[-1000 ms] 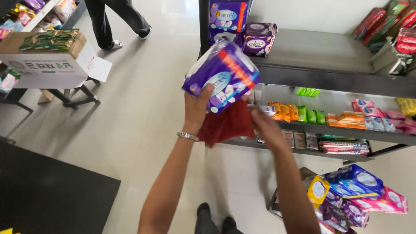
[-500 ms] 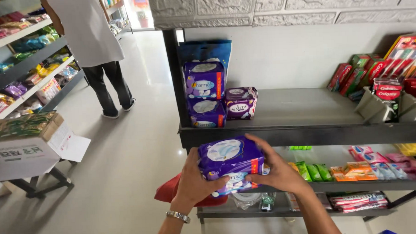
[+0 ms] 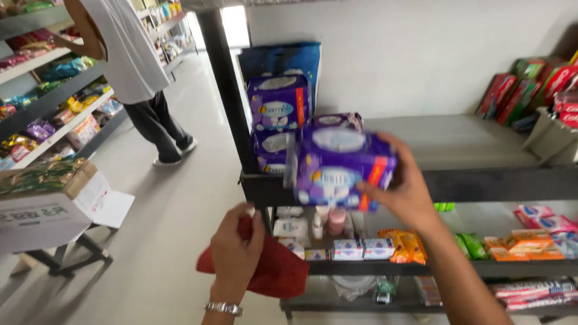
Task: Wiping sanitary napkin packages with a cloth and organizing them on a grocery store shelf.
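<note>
My right hand [image 3: 400,194] grips a purple soft pack [image 3: 337,164] and holds it up level with the front edge of the grey upper shelf [image 3: 467,143]. Behind it on that shelf stand stacked purple packs [image 3: 277,105] and another purple pack [image 3: 335,121], with a blue bag [image 3: 279,57] at the back. My left hand [image 3: 236,251] is lower, closed on a red cloth [image 3: 277,272] in front of the lower shelf.
A person in a white shirt [image 3: 125,53] stands in the aisle at far left by snack shelves [image 3: 37,107]. An open carton [image 3: 37,200] sits on a stand at left. Red boxes [image 3: 536,90] fill the shelf's right end; small packets [image 3: 522,241] line the lower shelf.
The purple pack has risen from below the shelf edge to shelf level. My left hand has let go of it and now holds only the red cloth.
</note>
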